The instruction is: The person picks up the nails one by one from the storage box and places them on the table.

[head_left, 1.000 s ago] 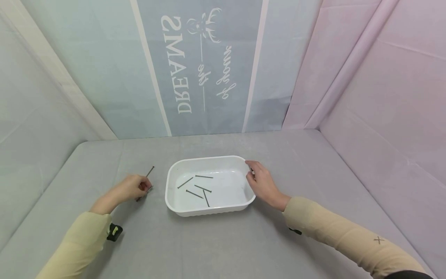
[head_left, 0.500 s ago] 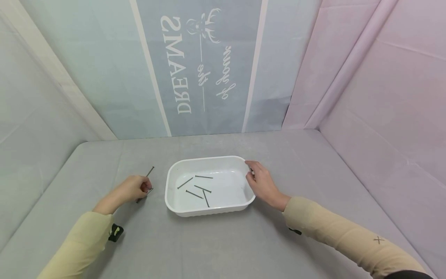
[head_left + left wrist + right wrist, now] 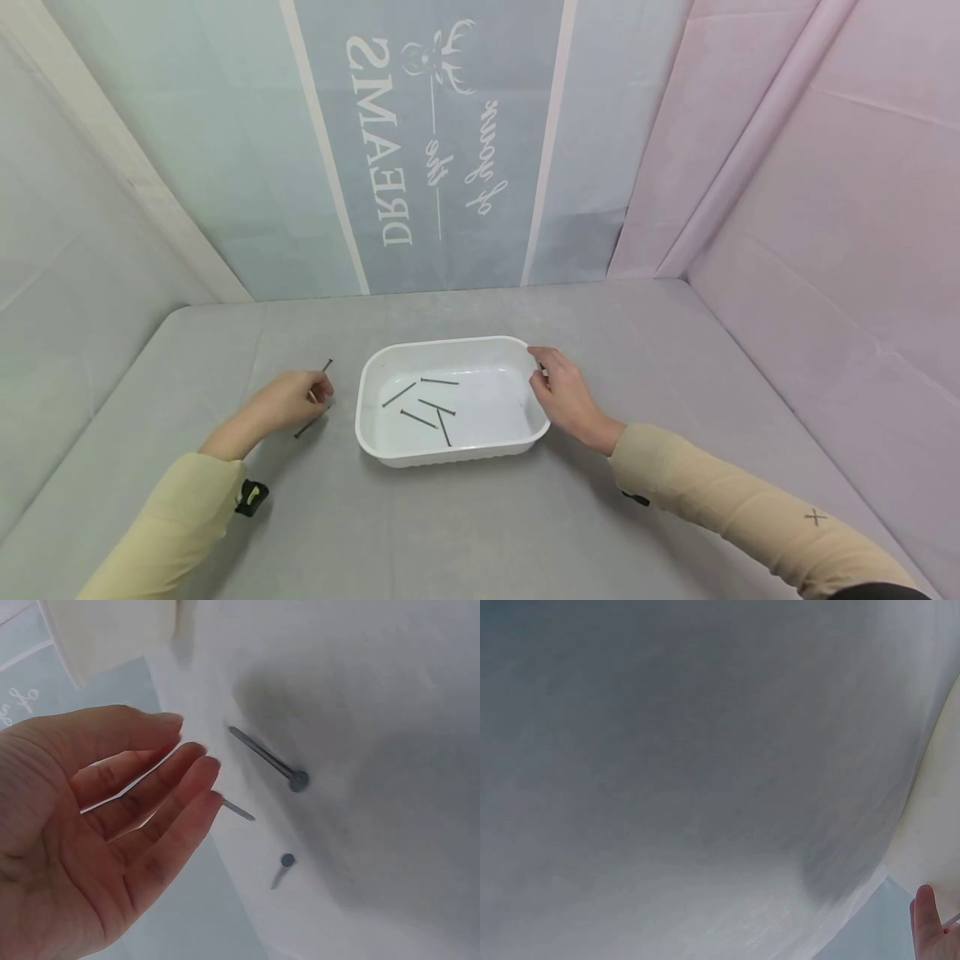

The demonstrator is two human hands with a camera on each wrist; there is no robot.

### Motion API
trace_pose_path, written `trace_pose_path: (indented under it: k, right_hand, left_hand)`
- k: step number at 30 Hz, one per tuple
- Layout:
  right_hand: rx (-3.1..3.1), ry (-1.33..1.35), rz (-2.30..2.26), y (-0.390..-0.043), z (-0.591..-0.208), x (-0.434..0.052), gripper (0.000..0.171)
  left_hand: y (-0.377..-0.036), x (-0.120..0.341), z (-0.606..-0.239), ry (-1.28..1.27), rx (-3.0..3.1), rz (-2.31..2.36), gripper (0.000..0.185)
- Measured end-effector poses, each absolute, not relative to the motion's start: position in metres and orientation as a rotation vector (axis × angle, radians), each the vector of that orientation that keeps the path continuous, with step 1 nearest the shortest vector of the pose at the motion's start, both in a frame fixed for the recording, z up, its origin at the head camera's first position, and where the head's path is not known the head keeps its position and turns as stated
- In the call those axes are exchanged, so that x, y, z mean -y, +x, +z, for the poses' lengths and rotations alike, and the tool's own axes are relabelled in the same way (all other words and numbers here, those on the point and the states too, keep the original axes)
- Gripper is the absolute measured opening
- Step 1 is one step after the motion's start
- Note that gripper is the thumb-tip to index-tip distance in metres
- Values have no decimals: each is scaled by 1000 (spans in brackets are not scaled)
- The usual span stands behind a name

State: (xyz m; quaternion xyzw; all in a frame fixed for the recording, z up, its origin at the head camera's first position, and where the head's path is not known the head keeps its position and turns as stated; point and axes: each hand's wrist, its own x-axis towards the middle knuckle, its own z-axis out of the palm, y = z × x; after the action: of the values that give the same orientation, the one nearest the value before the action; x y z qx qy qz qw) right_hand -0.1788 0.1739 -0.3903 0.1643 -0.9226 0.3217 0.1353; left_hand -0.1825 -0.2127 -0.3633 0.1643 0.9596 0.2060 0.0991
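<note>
My left hand is over the table left of the white tray, fingers loosely bent. In the left wrist view its thumb and fingertips are apart, with nothing pinched between them. A nail lies on the cloth just beyond the fingertips. A second nail lies farther off, head towards the camera. The tip of another nail shows past the little finger, the rest hidden. My right hand grips the right end of the white tray at its rim. Several nails lie scattered inside the tray.
Grey cloth covers the table. A printed curtain hangs behind it, and pale fabric walls stand at both sides. The right wrist view shows mostly cloth, with the tray's outer wall at the right edge.
The left hand has shifted slightly away from me, and its fingers have come off the nearer nail, which shows more fully on the cloth. The right hand and tray stay put.
</note>
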Motion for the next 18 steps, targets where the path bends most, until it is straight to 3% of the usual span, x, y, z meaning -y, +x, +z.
trace_pose_path:
  k: [18]
  right_hand:
    - [2674, 474, 931, -180, -393, -175, 36]
  left_hand:
    - [-175, 184, -353, 544, -3097, 650, 19]
